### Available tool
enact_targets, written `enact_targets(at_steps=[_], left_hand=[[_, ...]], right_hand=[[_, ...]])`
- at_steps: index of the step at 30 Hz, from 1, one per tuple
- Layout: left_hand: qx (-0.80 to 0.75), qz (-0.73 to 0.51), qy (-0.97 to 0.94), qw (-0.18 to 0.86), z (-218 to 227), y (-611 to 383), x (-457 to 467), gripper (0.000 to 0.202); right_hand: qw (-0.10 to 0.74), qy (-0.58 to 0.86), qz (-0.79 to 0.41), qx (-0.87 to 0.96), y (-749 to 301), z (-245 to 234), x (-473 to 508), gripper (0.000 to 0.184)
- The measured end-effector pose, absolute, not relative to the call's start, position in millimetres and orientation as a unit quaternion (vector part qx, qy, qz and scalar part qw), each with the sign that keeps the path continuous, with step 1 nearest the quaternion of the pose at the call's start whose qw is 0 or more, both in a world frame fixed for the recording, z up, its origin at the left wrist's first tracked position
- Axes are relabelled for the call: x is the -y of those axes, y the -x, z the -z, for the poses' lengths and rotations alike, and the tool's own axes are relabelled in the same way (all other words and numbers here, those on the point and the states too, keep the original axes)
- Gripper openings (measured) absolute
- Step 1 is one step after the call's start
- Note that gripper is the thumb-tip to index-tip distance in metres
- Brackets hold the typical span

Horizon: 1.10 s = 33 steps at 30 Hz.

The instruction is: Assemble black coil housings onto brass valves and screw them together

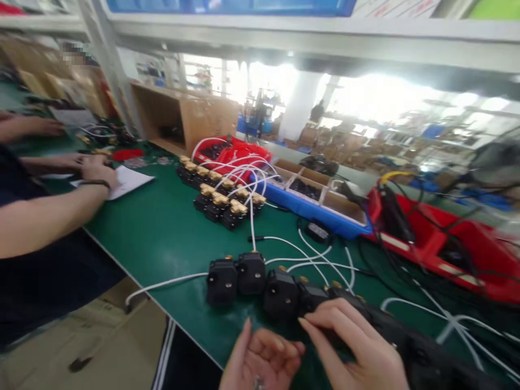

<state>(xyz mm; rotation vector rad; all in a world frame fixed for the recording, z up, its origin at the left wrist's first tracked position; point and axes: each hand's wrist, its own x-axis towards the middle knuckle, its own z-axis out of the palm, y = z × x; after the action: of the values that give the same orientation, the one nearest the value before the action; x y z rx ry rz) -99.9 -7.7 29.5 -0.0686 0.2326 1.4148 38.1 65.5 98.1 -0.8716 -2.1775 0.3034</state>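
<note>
A row of black box-shaped devices [282,295] with white cables runs along the green table in front of me. My left hand [264,357] is palm up below them, fingers curled and thumb raised. Small shiny metal parts [259,382] lie in its palm, cut by the bottom edge of the picture. Beside it, my right hand [349,341] has thumb and forefinger close together at the front of a black device. What sits between those fingertips is too small to make out. This hand hides part of the row behind it.
Brass-topped black devices [219,200] stand grouped farther back. Behind them are a blue divided tray [312,208] and red bins [439,249] draped with black cables. A cardboard box [207,116] stands under the shelf [260,32]. At left, a co-worker's hands [97,170] rest by white paper [132,181].
</note>
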Motion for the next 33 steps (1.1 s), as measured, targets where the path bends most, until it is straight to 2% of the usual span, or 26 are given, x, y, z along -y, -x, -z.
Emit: enact_targets(at_steps=[2,7,15,33], left_hand=[[-0.094,-0.641,0.045,0.760,-32,104,7,0.022],[-0.107,-0.641,0.078,0.756,-40,108,12,0.016],[-0.121,-0.647,0.112,0.744,-45,107,11,0.020],[-0.128,-0.640,0.133,0.746,-43,108,11,0.027]], right_hand=[[0.353,0.356,-0.115,0.858,-35,-106,-66,0.016],[0.360,0.375,-0.127,0.845,-21,-113,-67,0.017],[0.338,0.374,-0.089,0.859,-28,-126,-72,0.016],[0.314,0.408,-0.143,0.845,-37,-118,-77,0.016]])
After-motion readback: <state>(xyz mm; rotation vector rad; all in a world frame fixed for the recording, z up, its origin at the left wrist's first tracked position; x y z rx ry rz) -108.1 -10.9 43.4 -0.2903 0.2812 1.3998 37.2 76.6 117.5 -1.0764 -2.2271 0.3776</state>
